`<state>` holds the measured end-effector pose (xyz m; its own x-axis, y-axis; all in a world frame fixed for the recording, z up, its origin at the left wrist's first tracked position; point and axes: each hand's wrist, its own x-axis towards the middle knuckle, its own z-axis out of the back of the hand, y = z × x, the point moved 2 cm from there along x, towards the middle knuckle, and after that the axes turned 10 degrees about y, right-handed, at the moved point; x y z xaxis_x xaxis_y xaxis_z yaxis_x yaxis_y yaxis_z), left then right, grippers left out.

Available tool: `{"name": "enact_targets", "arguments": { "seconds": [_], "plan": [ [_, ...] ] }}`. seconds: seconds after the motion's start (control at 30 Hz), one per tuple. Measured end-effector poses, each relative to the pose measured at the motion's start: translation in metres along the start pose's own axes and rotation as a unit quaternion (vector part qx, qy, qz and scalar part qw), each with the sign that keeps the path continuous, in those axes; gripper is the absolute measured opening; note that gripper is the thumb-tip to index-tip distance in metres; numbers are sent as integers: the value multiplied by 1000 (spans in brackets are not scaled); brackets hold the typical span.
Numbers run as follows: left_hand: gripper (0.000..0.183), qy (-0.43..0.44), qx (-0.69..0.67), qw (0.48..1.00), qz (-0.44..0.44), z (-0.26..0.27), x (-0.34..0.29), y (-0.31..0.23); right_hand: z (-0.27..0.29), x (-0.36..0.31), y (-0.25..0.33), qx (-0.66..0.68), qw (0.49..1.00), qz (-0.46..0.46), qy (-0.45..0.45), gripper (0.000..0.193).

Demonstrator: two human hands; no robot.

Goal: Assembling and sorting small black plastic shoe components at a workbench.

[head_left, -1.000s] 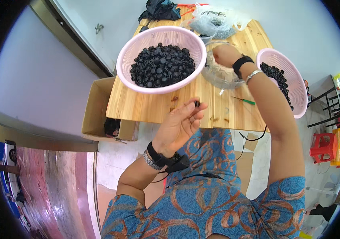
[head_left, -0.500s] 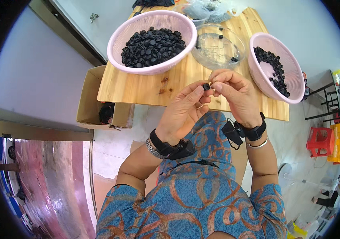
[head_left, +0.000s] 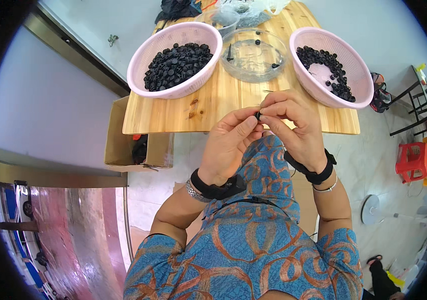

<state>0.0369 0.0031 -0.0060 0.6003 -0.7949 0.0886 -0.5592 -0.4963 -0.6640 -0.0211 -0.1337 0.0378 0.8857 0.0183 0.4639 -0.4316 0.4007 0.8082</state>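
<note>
My left hand [head_left: 227,142] is closed, pinching a small round black plastic cap [head_left: 258,115] between thumb and fingertips. Against the cap's other side press the fingers of my right hand [head_left: 293,122], also closed. A thin, dark, needle-like tool [head_left: 268,91] pokes out beyond the right fingers; most of it is hidden. Both hands meet over the table's near edge. At the left, a pink plastic basket [head_left: 138,85] holds a heap of black caps [head_left: 178,67]. A second pink basket [head_left: 361,55] at the right has fewer small black pieces [head_left: 341,77].
Between the baskets, a clear round tray [head_left: 253,76] carries several black bits on the wooden table [head_left: 233,107]. Plastic bags [head_left: 253,15] and a clear bowl [head_left: 216,21] lie behind. A cardboard box [head_left: 118,132] sits below left; red stools [head_left: 412,162] and a fan [head_left: 371,210] stand right.
The view has shifted, so the baskets and tray appear further left. My right fingers have closed in around the cap, and the thin tool now shows above them.
</note>
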Motion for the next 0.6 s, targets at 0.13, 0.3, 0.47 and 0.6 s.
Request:
{"name": "enact_targets", "arguments": {
  "seconds": [0.13,0.3,0.47,0.6],
  "plan": [
    [22,7,-16,1000,0,-1,4,6,2,-7,-10,56,998,11,-12,12],
    [22,-7,-109,993,48,-3,11,11,28,-19,-17,188,974,-98,-79,21],
    [20,-11,-100,993,54,7,3,10,103,-2,-2,-161,982,-91,-44,13],
    [20,-9,-107,990,92,4,7,23,182,20,-49,-328,924,-180,76,14]
  ]
}}
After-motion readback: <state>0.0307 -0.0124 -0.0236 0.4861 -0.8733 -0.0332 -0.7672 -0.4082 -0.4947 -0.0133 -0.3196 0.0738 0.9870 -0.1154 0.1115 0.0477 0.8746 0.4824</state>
